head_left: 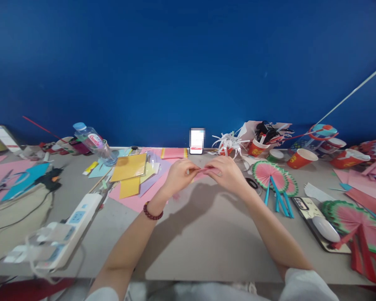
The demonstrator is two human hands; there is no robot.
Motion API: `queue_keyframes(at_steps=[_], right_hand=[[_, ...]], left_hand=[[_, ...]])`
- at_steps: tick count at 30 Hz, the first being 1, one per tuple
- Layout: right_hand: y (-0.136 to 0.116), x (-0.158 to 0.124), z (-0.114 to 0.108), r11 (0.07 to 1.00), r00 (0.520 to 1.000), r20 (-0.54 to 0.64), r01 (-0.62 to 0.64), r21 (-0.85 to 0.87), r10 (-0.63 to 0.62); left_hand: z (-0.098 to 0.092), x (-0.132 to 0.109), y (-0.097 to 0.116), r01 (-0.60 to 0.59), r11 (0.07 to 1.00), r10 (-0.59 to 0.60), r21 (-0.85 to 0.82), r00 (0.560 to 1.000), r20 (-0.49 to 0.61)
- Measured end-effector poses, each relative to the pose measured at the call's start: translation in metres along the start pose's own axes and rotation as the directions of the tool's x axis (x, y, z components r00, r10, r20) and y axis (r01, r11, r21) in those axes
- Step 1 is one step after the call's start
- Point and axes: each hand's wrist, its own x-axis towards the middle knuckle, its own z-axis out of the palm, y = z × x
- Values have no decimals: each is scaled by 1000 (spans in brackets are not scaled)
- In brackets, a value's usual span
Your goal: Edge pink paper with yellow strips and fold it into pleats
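Both hands meet over the middle of the table, pinching a narrow piece of pink paper (212, 170) between them. My left hand (182, 173) has its thumb and fingertips closed on the paper's left end. On the right end, the fingers of my right hand (226, 172) are closed too. The paper looks folded into a thin strip, though the fingers cover much of it. Behind the hands, a lit phone (196, 141) stands upright against the blue wall. Pink sheets (125, 198) and yellow paper packs (130, 166) lie left of my left hand.
To the right are pleated watermelon-patterned paper fans (271, 175), red paper cups (302, 159), and a phone (313, 223) under a white mouse (326, 228). A white power strip (77, 228) with plugs lies front left. A plastic bottle (95, 142) leans at the back left.
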Motion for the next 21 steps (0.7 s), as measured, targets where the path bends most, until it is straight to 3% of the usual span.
queue_keyframes(at_steps=[3, 5, 8, 12, 21], right_hand=[[-1, 1, 4, 999, 1000, -4, -4, 50, 4], [0, 1, 5, 996, 1000, -17, -16, 86, 18], [2, 1, 2, 981, 998, -48, -38, 192, 48], [0, 2, -4, 945, 993, -58, -78, 317, 101], [-1, 2, -7, 927, 990, -44, -109, 360, 133]], left_hand=[[1, 0, 0, -12, 1000, 11, 19, 999, 52], [0, 0, -1, 12, 998, -8, -67, 998, 62], [-4, 1, -3, 71, 969, -66, -237, 997, 27], [-9, 2, -3, 84, 937, -96, -340, 995, -18], [-9, 0, 3, -15, 945, -27, -328, 992, -123]])
